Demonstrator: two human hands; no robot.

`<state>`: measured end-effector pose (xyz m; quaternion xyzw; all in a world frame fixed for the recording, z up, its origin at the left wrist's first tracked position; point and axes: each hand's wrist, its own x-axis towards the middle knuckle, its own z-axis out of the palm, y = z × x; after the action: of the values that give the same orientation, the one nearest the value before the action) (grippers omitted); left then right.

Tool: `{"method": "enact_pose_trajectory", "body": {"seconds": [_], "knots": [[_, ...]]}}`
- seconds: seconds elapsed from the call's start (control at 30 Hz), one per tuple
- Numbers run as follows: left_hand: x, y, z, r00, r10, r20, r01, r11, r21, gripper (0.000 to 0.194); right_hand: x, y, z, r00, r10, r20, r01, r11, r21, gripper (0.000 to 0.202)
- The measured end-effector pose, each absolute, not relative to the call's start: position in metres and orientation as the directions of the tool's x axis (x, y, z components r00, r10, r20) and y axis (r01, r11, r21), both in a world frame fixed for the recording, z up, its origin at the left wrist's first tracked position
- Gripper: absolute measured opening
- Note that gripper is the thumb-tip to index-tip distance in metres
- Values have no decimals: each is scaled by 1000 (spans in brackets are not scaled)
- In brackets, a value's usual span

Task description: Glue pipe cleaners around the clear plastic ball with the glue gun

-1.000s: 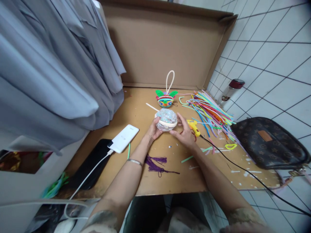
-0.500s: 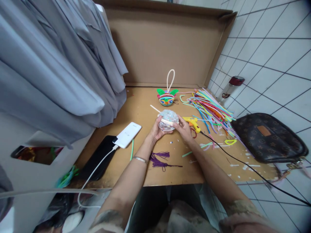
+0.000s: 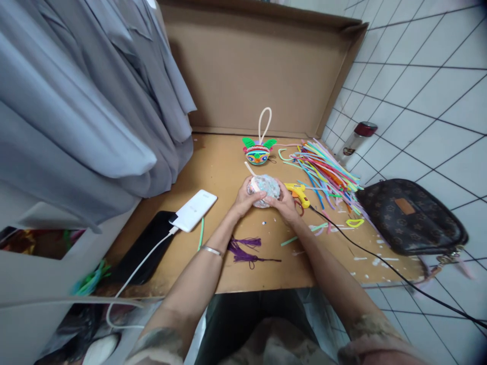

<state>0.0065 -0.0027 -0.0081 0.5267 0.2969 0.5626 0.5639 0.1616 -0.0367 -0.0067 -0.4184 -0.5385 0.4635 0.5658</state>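
Between both palms I hold a round, pale, speckled ball [image 3: 267, 185] with a white strip [image 3: 250, 169] running around it, its loose end sticking out at the upper left. My left hand [image 3: 244, 199] grips the ball's left side, thumb across the front. My right hand [image 3: 286, 205] closes on its right side, thumb also in front; the fingers behind are hidden. Just beyond stands a colourful animal-head ornament [image 3: 257, 153] with green ears and a cream loop. A yellow glue gun [image 3: 299, 193] lies beside my right hand. Purple tassels [image 3: 245, 251] lie nearer me.
Many coloured pipe cleaners [image 3: 325, 170] are heaped at the right, near a brown patterned bag [image 3: 413, 215] and a bottle [image 3: 357, 143]. A black cord [image 3: 353, 242] crosses the right side. At left are a white power bank [image 3: 196, 209] with cable and a black phone-like slab [image 3: 146, 248].
The ball has been turned in my hands, so the strip now slants at its left side. My left thumb has come onto the front. The view has shifted slightly.
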Motion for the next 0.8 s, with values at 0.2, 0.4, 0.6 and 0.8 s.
{"method": "enact_pose_trajectory", "body": {"seconds": [0.2, 0.4, 0.6, 0.8], "knots": [[6, -3, -6, 221, 927, 303, -323, -224, 920, 80, 161, -40, 2, 36, 962, 272, 36, 271, -962, 96], [7, -3, -10, 225, 921, 317, -372, -219, 902, 79, 159, -46, 6, 34, 940, 339, 243, 321, -915, 87], [4, 2, -12, 146, 942, 302, -283, -253, 925, 84, 155, -49, 4, -53, 848, 527, 534, 470, -703, 70], [-3, 11, -15, -26, 960, 279, -121, -280, 952, 89, 181, -47, 25, 269, 810, 521, 901, -20, -434, 50]]}}
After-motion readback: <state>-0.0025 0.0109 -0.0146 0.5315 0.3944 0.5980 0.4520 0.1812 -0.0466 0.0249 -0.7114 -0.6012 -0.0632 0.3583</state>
